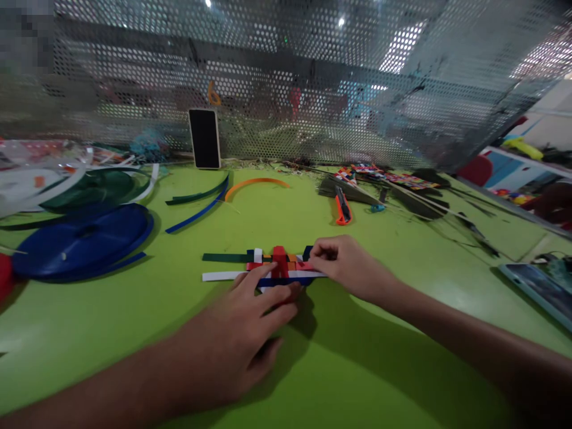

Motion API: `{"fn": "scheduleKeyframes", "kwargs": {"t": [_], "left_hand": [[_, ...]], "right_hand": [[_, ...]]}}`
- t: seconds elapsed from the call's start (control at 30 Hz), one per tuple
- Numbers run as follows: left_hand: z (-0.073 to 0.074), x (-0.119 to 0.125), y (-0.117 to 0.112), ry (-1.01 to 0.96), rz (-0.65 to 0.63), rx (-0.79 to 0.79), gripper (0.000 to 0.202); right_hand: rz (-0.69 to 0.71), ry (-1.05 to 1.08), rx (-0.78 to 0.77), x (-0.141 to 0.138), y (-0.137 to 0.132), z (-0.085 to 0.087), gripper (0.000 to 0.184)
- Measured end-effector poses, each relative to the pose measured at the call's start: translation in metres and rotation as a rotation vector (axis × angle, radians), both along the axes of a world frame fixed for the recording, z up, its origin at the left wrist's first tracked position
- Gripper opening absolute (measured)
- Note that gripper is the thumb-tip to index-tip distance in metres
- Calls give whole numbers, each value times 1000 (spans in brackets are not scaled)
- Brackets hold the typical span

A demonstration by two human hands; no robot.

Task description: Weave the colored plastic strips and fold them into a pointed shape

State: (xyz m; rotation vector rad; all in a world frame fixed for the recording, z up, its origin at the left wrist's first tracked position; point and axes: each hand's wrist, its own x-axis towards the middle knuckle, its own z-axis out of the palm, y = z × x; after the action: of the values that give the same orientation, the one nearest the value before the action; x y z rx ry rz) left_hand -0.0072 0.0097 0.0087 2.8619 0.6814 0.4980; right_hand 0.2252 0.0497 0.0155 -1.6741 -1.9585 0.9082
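Observation:
A small woven piece of coloured strips (279, 267), red, white, dark green, orange and blue, lies on the green table (348, 369). My left hand (250, 325) rests on its near edge, fingers stretched out and pressing down on the strips. At the piece's right end my right hand (346, 265) has its fingers pinched together on the strips there. A white strip (221, 276) and a dark green strip (223, 257) stick out to the left of the weave.
Blue strap rolls (80, 244) and loose green, white and orange strips lie at the left. A black phone (204, 138) leans on the perforated metal screen (313, 77). An orange cutter (342, 208) and scraps sit behind. A tablet (538, 289) lies at the right edge.

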Motion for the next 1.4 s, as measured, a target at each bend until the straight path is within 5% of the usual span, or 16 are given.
{"fn": "scheduleKeyframes", "kwargs": {"t": [0.53,0.77,1.03,1.4], "left_hand": [[-4,0,1,-1,-19,-6,35],[-5,0,1,10,-16,-2,36],[-6,0,1,42,-6,-3,36],[-4,0,0,71,17,-21,40]], "right_hand": [[-98,30,56,-5,-5,-7,17],[-30,-9,22,-4,-3,-2,14],[-65,22,213,-6,-8,-16,16],[-58,20,163,-7,-7,-17,21]]}}
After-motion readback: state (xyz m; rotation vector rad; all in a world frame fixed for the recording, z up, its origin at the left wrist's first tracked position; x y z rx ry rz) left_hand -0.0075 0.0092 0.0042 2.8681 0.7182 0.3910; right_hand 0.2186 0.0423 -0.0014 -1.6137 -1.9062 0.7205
